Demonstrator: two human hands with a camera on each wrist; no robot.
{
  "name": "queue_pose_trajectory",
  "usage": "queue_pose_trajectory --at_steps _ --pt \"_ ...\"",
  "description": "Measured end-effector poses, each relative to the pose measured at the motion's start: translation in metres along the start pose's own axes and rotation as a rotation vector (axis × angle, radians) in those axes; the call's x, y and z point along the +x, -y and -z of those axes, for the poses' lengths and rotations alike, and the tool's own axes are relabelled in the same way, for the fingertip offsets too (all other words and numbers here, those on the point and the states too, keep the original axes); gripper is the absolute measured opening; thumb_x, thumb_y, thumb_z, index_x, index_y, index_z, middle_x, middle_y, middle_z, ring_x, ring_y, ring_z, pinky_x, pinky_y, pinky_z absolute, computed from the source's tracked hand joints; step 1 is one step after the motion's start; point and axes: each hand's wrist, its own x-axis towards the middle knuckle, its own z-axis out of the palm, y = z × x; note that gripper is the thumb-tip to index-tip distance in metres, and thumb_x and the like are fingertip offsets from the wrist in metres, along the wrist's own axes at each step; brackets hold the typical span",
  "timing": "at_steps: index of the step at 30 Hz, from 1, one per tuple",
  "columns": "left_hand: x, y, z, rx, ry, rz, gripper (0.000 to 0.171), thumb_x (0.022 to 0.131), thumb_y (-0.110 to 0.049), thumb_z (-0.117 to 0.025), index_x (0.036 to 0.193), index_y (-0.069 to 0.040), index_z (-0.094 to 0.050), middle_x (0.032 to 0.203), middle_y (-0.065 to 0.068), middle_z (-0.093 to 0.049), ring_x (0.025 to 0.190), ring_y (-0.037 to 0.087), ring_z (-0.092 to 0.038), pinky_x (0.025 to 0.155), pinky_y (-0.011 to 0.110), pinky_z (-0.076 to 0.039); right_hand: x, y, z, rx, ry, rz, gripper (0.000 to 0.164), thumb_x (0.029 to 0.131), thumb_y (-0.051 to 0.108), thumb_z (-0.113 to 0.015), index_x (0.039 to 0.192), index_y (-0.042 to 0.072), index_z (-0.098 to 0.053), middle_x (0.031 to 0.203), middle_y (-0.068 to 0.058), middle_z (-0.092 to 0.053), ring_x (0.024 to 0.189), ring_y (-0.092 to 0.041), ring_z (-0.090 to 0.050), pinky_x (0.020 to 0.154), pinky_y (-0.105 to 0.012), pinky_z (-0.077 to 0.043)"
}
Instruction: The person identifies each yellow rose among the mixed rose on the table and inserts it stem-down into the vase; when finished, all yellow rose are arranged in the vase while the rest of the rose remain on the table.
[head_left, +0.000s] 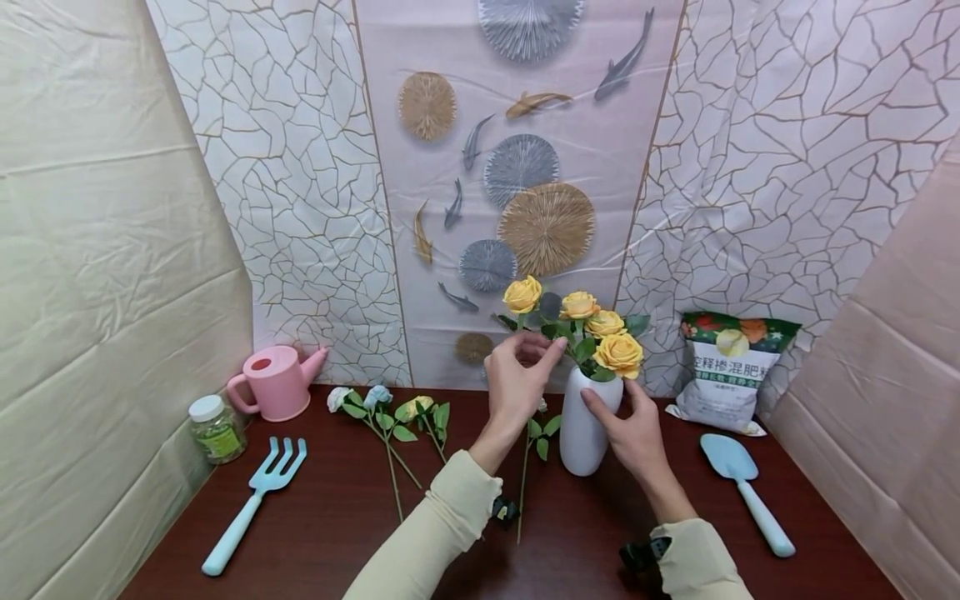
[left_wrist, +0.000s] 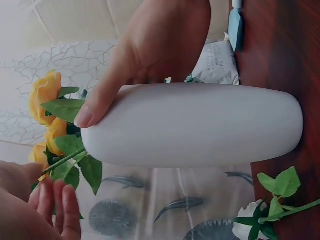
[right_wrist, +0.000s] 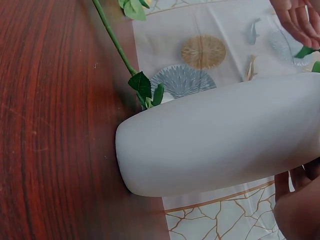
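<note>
A white vase [head_left: 581, 429] stands upright on the dark red wooden table, with several yellow roses [head_left: 618, 356] at its mouth. My right hand [head_left: 633, 429] holds the vase near the rim, thumb on the near side and fingers behind. To the left of the mouth, my left hand [head_left: 517, 379] pinches a green rose stem [left_wrist: 62, 162] between thumb and fingers. That stem slants into the vase's mouth in the left wrist view. The leftmost yellow rose [head_left: 522, 294] rises above my left hand. Leaves and the other roses partly hide the rim.
Single-stem flowers lie left of the vase: a white rose [head_left: 339, 399], a blue one [head_left: 377, 396] and a yellow one [head_left: 415, 407]. Another stem [head_left: 522, 492] lies nearer. A pink watering can [head_left: 279, 385], jar [head_left: 217, 431], hand fork [head_left: 255, 504], trowel [head_left: 746, 492] and fertilizer bag [head_left: 723, 375] surround them.
</note>
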Motion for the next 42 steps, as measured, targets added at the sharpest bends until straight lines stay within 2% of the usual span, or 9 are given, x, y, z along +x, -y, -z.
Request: queue_pose_trajectory --at_steps 4,8,14,22,29,35,42 --pt "0.006 -0.004 0.0 -0.034 -0.048 -0.014 0.03 0.088 -0.048 -0.076 0.104 -0.023 -0.07 0.079 -0.01 -0.071 0.072 0.002 -0.067 0.065 0.023 -0.057 0.001 -0.002 0.0 0.001 -0.003 0.003 0.057 0.091 0.041 -0.074 0.142 0.024 -0.054 0.131 -0.001 -0.065 0.112 -0.008 -0.061 0.087 -0.019 -0.053" --pt "0.009 -0.007 -0.003 -0.057 -0.04 -0.017 0.031 0.091 -0.044 -0.074 0.111 -0.021 -0.072 0.084 -0.008 -0.071 0.076 0.003 -0.068 0.069 0.022 -0.059 0.001 -0.003 0.0 -0.003 -0.003 -0.001 0.057 0.091 0.043 -0.073 0.142 0.025 -0.054 0.132 0.0 -0.064 0.113 -0.007 -0.06 0.088 -0.018 -0.052" --pt "0.009 -0.004 -0.014 -0.07 -0.006 -0.033 0.026 0.092 -0.035 -0.075 0.111 -0.017 -0.074 0.087 -0.004 -0.07 0.075 0.005 -0.068 0.07 0.019 -0.059 0.0 -0.003 0.0 0.003 0.001 0.008 0.058 0.091 0.042 -0.073 0.144 0.026 -0.053 0.135 -0.001 -0.063 0.115 -0.007 -0.06 0.089 -0.018 -0.052" --pt "0.006 0.003 -0.032 -0.008 0.028 -0.03 0.018 0.092 -0.031 -0.075 0.105 -0.019 -0.075 0.092 -0.001 -0.067 0.072 0.002 -0.066 0.066 0.017 -0.057 0.001 -0.001 -0.001 0.038 0.015 0.039 0.059 0.092 0.038 -0.074 0.146 0.03 -0.049 0.132 0.002 -0.063 0.112 -0.008 -0.061 0.087 -0.016 -0.052" --pt "0.006 0.003 -0.035 0.007 0.064 0.014 0.014 0.091 -0.027 -0.077 0.104 -0.023 -0.077 0.093 -0.004 -0.069 0.072 0.001 -0.066 0.065 0.018 -0.057 0.001 0.0 0.0 0.048 0.025 0.035 0.053 0.093 0.037 -0.073 0.14 0.026 -0.054 0.126 -0.001 -0.065 0.107 -0.009 -0.064 0.083 -0.02 -0.055" --pt "0.005 0.007 -0.033 0.022 0.091 0.053 0.014 0.089 -0.024 -0.078 0.102 -0.029 -0.079 0.094 -0.008 -0.07 0.073 0.0 -0.065 0.064 0.019 -0.057 0.001 0.001 0.0 0.042 0.026 0.043 0.053 0.093 0.035 -0.073 0.142 0.024 -0.054 0.127 -0.005 -0.066 0.107 -0.008 -0.064 0.084 -0.019 -0.055" --pt "0.008 0.006 -0.032 0.037 0.154 0.106 0.015 0.089 -0.021 -0.078 0.097 -0.034 -0.079 0.096 -0.01 -0.071 0.078 0.004 -0.068 0.066 0.021 -0.057 0.001 -0.001 0.0 0.011 0.011 0.022 0.051 0.092 0.04 -0.073 0.138 0.024 -0.057 0.125 -0.001 -0.066 0.106 -0.008 -0.063 0.084 -0.017 -0.053"
